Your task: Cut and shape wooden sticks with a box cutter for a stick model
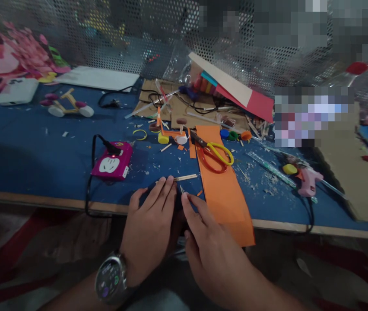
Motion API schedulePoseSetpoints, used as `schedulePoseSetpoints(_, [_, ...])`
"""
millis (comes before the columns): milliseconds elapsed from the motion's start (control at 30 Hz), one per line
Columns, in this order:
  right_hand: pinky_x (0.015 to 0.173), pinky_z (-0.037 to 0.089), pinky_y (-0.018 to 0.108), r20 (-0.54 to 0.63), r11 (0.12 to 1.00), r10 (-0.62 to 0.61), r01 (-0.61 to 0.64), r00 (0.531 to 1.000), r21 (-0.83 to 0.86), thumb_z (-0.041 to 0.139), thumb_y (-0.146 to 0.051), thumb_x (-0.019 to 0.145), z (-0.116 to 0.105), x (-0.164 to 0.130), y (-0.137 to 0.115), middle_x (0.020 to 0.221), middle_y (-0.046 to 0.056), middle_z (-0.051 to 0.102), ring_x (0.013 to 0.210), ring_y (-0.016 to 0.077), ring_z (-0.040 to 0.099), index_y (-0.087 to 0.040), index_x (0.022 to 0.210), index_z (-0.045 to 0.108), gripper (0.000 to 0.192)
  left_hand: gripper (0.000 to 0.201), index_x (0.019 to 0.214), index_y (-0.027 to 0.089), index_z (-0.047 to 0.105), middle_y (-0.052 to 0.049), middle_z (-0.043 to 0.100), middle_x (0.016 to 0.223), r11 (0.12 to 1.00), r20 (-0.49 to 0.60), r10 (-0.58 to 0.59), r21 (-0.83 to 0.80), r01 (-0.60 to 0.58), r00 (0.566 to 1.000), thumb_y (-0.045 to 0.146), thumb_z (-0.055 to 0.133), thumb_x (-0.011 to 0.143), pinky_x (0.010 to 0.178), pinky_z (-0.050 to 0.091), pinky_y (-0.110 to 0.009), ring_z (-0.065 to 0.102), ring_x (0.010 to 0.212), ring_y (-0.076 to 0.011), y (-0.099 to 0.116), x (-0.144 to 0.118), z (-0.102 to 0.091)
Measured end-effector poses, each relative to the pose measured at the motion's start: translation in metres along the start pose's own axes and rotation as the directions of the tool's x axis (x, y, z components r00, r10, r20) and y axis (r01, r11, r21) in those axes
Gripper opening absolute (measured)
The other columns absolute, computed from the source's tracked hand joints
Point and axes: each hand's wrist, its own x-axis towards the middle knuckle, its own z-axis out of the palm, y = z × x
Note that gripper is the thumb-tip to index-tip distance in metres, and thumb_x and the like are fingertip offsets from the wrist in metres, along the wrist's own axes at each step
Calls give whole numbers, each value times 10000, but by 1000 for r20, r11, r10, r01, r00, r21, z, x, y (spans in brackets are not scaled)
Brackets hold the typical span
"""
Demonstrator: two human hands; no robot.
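My left hand [148, 229], wearing a watch [111, 278], pins thin wooden sticks [187, 177] to the blue tabletop under its fingertips. The light ends of the sticks stick out to the right; its thumb is mostly hidden. Close beside it, my right hand [213, 242] is closed in a pinch on a small pointed blade [181, 188], whose tip is just below the sticks. The blade's handle, if any, is hidden in the palm. An orange sheet [223, 194] lies right of the sticks and hangs over the front edge, with yellow-and-red-handled scissors [214, 153] on it.
A magenta power adapter [114, 160] with a black cable stands to the left. Further back are a small stick-built vehicle [67, 106], bottle caps [232, 135] and cardboard [187, 110]. A pink glue gun [309, 181] lies right. The table's front edge [274, 226] runs below.
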Motion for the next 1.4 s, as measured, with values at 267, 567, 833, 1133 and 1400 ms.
schedulePoseSetpoints(267, [1055, 660, 584, 20, 1000, 23, -23, 1000, 4, 369, -208, 1036, -1, 2, -1, 1805, 170, 335, 1512, 394, 583, -137, 1755, 303, 725, 492, 1490, 66, 633, -159, 566, 1646, 1000, 10, -7, 0, 7, 1000, 191, 505, 1033, 1123, 370, -560, 591, 1485, -340, 0, -1, 0])
schedulePoseSetpoints(567, [1112, 624, 594, 7, 997, 6, -7, 1000, 78, 392, -200, 1031, -1, -1, 5, 1804, 163, 341, 1543, 379, 552, -141, 1747, 330, 720, 493, 1487, 63, 639, -162, 576, 1635, 999, 3, -23, -36, 23, 1000, 237, 476, 1055, 1130, 361, -556, 592, 1486, -343, 1, 0, -2])
schedulePoseSetpoints(833, [1220, 551, 532, -32, 982, -27, 33, 999, 186, 423, -196, 1054, -8, -5, 12, 1793, 151, 374, 1605, 317, 479, -142, 1740, 344, 692, 469, 1477, 68, 650, -153, 588, 1626, 998, -3, -45, -46, 45, 999, 277, 488, 1090, 1140, 365, -562, 597, 1484, -339, 3, 1, -1])
schedulePoseSetpoints(1133, [1235, 542, 544, -108, 989, 30, -14, 994, 147, 422, -197, 1063, -9, -7, 25, 1767, 158, 422, 1590, 318, 498, -131, 1724, 379, 665, 508, 1521, 60, 610, -162, 571, 1636, 996, 2, -58, -61, 58, 998, 300, 467, 1097, 1153, 360, -571, 586, 1495, -345, 4, 2, 0])
schedulePoseSetpoints(1400, [1122, 620, 625, -79, 993, 37, -28, 996, 111, 414, -203, 1045, -8, 0, 24, 1774, 187, 395, 1477, 387, 611, -129, 1732, 364, 692, 519, 1525, 47, 602, -178, 578, 1632, 997, -7, -46, -67, 46, 999, 280, 507, 1071, 1144, 363, -591, 592, 1488, -365, 3, 1, 0])
